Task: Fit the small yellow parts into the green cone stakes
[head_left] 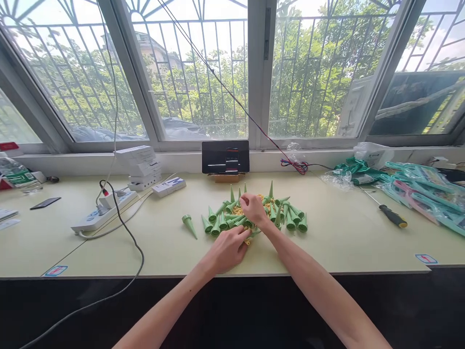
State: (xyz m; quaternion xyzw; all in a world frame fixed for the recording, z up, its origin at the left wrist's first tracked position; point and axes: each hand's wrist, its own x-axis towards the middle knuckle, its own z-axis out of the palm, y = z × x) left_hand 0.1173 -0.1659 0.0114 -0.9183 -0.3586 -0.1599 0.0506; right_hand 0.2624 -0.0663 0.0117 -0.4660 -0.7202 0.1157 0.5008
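Loads of green cones point(215, 229) crowd round some yellow bits point(238, 211) on the table point(337, 242), one lone cone point(189, 225) out at 9 o'clock. Left hand point(228, 247): 7 o'clock, fingers curled. Right hand point(253, 209): dead centre, fingers bunched. Can't tell what either's gripping tbh.

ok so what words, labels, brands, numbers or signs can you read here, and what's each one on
None reads clearly enough to quote.
Dark screen: small pale characters, too blurred.
Bottle label: green, too blurred.
Flat white box: dark printing, too small.
Stacked white boxes: faint print, too small.
Left desk sticker and right desk sticker: red marks inside blue borders, unreadable.
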